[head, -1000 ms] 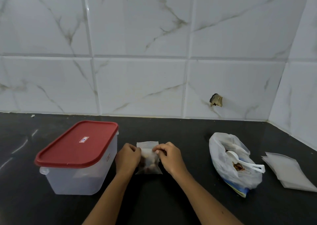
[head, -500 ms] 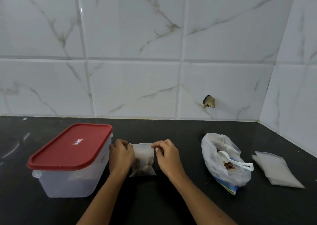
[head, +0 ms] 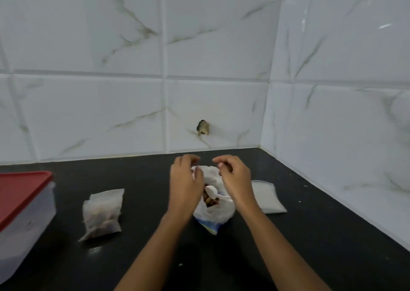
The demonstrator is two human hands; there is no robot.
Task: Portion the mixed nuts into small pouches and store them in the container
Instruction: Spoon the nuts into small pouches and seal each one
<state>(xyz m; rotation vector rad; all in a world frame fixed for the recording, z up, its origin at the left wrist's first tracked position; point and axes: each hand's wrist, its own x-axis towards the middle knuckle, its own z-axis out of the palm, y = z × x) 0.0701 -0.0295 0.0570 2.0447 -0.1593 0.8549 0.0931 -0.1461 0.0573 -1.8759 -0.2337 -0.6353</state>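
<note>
Hands: left hand [head: 185, 186] and right hand [head: 235, 179] are hovering on either side of the nut bag [head: 219, 215], probably to spread its mouth for another portion.
Container [head: 26, 222]: is sitting at the far left of the counter [head: 310, 235] with its red lid [head: 22, 190] on. I judge storing is not beginning yet.
Filled pouch [head: 103, 215]: is lying flat between the container and the left hand, apart from both, with brown nuts showing through it. It is likely waiting there, near the container, to go in later.
Left hand: its fingers are curling about halfway and its palm is lying close against the bag's left rim. The blur is hiding whether it is pinching the plastic.
Nut bag: is standing upright between the two hands with its mouth gaping. Nuts [head: 209, 200] and a white scoop [head: 210, 190] are resting inside, so the supply is staying within reach.
Right hand: its fingers are curling loosely, with the thumb and fingertip nearing the bag's top right edge. I cannot tell whether it is gripping anything.
Empty pouches [head: 266, 197]: are lying in a flat stack just right of the bag, partly behind the right wrist, handy for the next fill.
</note>
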